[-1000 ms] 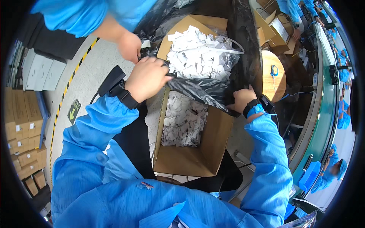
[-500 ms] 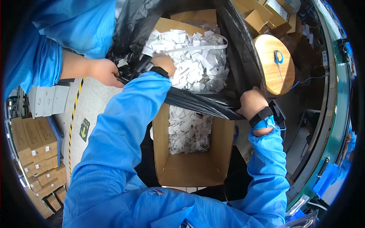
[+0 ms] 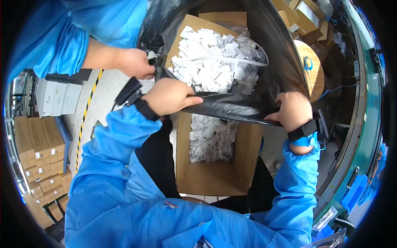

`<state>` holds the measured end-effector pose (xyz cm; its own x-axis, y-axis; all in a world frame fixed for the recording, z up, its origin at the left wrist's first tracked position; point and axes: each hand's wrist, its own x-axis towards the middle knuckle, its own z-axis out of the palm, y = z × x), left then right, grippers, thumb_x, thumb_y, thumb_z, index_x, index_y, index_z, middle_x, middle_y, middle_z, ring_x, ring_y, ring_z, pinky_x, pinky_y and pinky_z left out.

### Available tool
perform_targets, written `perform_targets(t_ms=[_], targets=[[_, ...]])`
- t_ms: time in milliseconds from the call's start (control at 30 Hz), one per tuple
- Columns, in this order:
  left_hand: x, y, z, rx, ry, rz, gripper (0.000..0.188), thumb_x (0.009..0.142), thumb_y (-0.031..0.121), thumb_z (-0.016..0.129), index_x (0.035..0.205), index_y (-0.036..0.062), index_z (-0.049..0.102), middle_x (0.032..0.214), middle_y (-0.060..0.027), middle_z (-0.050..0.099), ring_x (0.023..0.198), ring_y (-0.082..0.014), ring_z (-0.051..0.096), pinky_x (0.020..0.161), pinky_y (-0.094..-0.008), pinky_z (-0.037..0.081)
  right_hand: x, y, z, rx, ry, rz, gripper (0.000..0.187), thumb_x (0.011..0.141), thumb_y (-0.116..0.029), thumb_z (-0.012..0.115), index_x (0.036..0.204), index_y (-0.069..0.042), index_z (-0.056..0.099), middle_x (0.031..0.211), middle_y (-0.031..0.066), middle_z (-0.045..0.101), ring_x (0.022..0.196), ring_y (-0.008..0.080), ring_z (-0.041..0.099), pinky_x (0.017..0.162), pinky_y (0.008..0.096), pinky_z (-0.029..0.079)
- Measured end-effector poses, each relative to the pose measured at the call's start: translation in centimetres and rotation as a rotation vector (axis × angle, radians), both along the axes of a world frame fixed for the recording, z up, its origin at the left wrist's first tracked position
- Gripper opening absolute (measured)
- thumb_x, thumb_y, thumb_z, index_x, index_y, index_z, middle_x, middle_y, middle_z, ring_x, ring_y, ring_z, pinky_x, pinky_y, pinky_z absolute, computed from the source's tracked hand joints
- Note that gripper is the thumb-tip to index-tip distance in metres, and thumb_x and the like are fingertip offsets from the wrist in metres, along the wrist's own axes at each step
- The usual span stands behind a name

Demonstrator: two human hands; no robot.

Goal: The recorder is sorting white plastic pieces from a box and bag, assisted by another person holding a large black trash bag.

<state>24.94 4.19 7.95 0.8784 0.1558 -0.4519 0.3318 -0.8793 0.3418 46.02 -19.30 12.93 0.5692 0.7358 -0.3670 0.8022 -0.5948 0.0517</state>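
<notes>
A large black plastic bag (image 3: 233, 108) spreads across the top middle, its near rim stretched between my hands. My left hand (image 3: 170, 97) grips that rim at its left end, the thumb lying along the plastic. At the right end, my right hand (image 3: 294, 109) pinches the same rim. Inside the bag are many small white slips (image 3: 206, 62), clear plastic and cardboard pieces (image 3: 186, 31). Below the rim stands an open cardboard box (image 3: 213, 180) between my legs, with more white slips (image 3: 211, 140) at its far end. A co-worker's hand (image 3: 136, 64) holds the bag's left side.
On the right, a round wooden stool (image 3: 316, 78) carries a blue-handled tool (image 3: 308, 63) with a cord. A green-edged workbench (image 3: 368, 124) runs along that side. Stacked cartons (image 3: 43, 144) stand at left beyond a yellow-black floor stripe (image 3: 84, 120). Open boxes (image 3: 308, 16) lie at upper right.
My left hand has come back from over the slips inside the bag to its near rim. My right hand and the rim have shifted right; the co-worker's hand has moved right too.
</notes>
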Motion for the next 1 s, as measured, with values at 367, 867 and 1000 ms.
perform_targets(t_ms=[367, 867, 1000], targets=[[-5.1, -1.9, 3.0, 0.116, -0.615, -0.038, 0.015, 0.075, 0.008, 0.064, 0.089, 0.0081, 0.065, 0.092, -0.0064, 0.062, 0.099, -0.0241, 0.057, 0.100, -0.0478, 0.035, -5.5, 0.9, 0.8, 0.886, -0.091, 0.422, 0.012, 0.071, -0.006, 0.070, 0.075, -0.004, 0.059, 0.073, 0.0099, 0.059, 0.065, 0.0290, 0.055, 0.060, 0.0392, 0.045], [-9.8, -9.9, -12.5, -0.419, -0.365, 0.921, 0.061, 0.085, 0.003, 0.055, 0.136, -0.0006, 0.023, 0.118, -0.0247, 0.050, 0.110, -0.0349, 0.053, 0.090, -0.0366, 0.043, -21.6, -4.2, -41.6, 0.068, 0.405, -0.105, 0.023, 0.083, -0.019, 0.050, 0.091, -0.003, 0.065, 0.096, 0.0189, 0.064, 0.094, 0.0364, 0.060, 0.081, 0.0446, 0.049], [-8.8, -10.5, -13.4, -0.396, -0.417, 0.887, 0.052, 0.084, -0.003, 0.046, 0.133, -0.0040, 0.027, 0.120, -0.0306, 0.048, 0.107, -0.0430, 0.053, 0.090, -0.0400, 0.044, -12.6, -7.4, -55.3, 0.324, 0.248, -0.139, 0.019, 0.081, -0.011, 0.053, 0.096, -0.004, 0.062, 0.106, 0.0201, 0.059, 0.099, 0.0354, 0.056, 0.085, 0.0412, 0.045]])
